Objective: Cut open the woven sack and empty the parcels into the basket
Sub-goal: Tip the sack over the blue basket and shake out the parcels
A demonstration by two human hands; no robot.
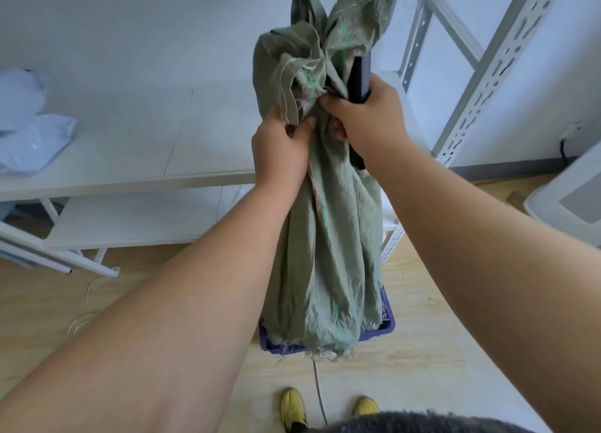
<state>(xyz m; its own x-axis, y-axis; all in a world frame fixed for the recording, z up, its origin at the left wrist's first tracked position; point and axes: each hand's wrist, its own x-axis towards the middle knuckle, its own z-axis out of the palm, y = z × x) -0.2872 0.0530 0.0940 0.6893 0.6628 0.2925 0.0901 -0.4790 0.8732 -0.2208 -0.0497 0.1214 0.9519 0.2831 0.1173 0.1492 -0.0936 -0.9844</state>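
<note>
A grey-green woven sack [331, 237] hangs upside down, its frayed cut end dangling into a blue plastic basket [385, 328] on the floor. My left hand [279, 149] grips the bunched upper part of the sack. Beside it my right hand [367, 123] grips the same bunch, with a dark flat thing [361, 78] held against the sack. The sack looks limp and slack. Any parcels in the basket are hidden behind the sack.
A white shelf unit [130, 159] stands behind, with white plastic parcels [29, 133] at its left end. Perforated white metal uprights [487, 74] rise at right. A white appliance [572, 192] sits at far right. My yellow shoes [294, 411] stand on the wooden floor.
</note>
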